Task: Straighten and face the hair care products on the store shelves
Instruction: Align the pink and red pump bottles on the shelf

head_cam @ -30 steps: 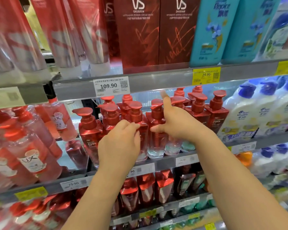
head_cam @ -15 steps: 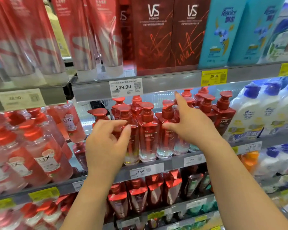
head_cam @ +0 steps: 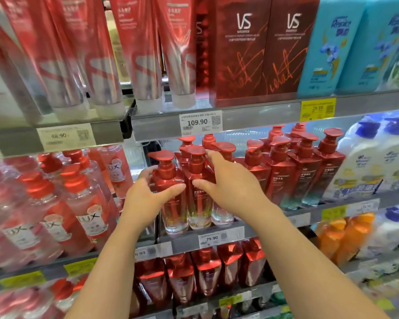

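Several red pump bottles stand on the middle shelf (head_cam: 217, 227). My left hand (head_cam: 145, 199) grips the leftmost red pump bottle (head_cam: 168, 187), thumb across its front and fingers behind its left side. My right hand (head_cam: 230, 187) holds the neighbouring bottles: its thumb lies on the second red pump bottle (head_cam: 197, 192) and its fingers reach round the one behind, near the pump heads. More red pump bottles (head_cam: 304, 171) stand in a row to the right, untouched.
Pink LUX bottles (head_cam: 88, 203) fill the shelf to the left. White and blue bottles (head_cam: 373, 171) stand to the right. Above are red tubes (head_cam: 83, 54), dark red VS boxes (head_cam: 260, 49) and teal boxes (head_cam: 332, 47). Red refill pouches (head_cam: 205, 272) sit below.
Both hands moved left along the row of red pump bottles. My left hand now grips the leftmost bottle; my right hand left the middle bottles and closed in beside it.
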